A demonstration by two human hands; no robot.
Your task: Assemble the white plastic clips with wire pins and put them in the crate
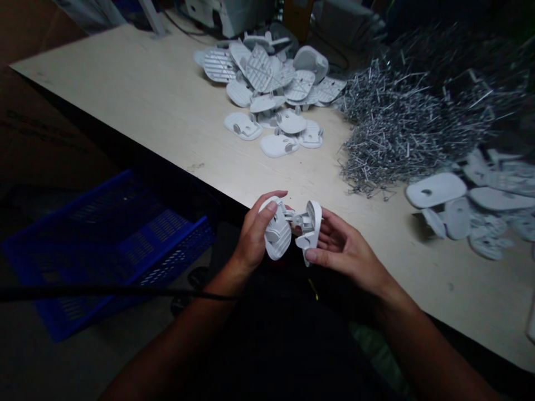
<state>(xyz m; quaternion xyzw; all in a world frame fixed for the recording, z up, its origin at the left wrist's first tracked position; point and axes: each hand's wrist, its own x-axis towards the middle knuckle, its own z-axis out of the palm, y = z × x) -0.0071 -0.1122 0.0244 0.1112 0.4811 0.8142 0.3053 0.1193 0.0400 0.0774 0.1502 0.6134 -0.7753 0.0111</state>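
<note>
My left hand (254, 234) is closed around a white oval plastic shell (277, 234), thumb on its upper edge. My right hand (340, 248) grips a second white plastic shell (310, 224), fingers curled behind it. The two shells meet at a small joint between them, just at the near edge of the pale table (146, 100). Both hands hover over my dark lap.
A heap of white plastic shells (271, 83) lies at the table's back middle. A big tangle of metal wire clips (409, 117) sits right of it. More white shells (472, 200) lie at the far right. A blue plastic crate (108, 245) stands on the floor to my left.
</note>
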